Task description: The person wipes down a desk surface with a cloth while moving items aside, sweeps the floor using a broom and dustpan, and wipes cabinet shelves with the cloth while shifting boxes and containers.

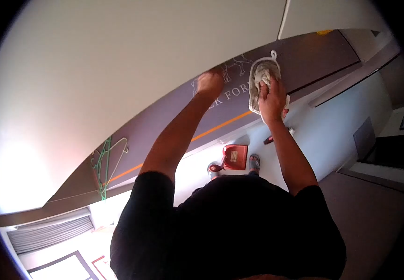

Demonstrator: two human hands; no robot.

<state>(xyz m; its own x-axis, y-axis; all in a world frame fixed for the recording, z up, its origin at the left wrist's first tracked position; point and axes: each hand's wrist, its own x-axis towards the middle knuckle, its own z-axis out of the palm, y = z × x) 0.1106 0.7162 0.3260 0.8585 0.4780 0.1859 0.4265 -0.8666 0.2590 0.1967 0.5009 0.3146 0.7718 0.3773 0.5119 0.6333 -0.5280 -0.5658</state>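
My right hand point(272, 100) is closed on a bunched, greyish cloth point(267, 67) with a white hem and a hanging loop at its far corner. The cloth lies against a purple-grey surface point(230, 112) that carries pale lettering, a line drawing and an orange stripe. To the left, my left hand point(210, 81) is curled up at the lettering, near the edge of a large pale panel point(118, 70). Its fingers are bent and partly out of sight, so whether they hold anything is hidden.
Green and pale hangers point(104, 165) hang at the left end of the surface. On the floor by my sandalled feet point(254, 163) lies a red dustpan point(235, 157). A red-handled item point(269, 139) is near it. The pale panel overhangs the surface.
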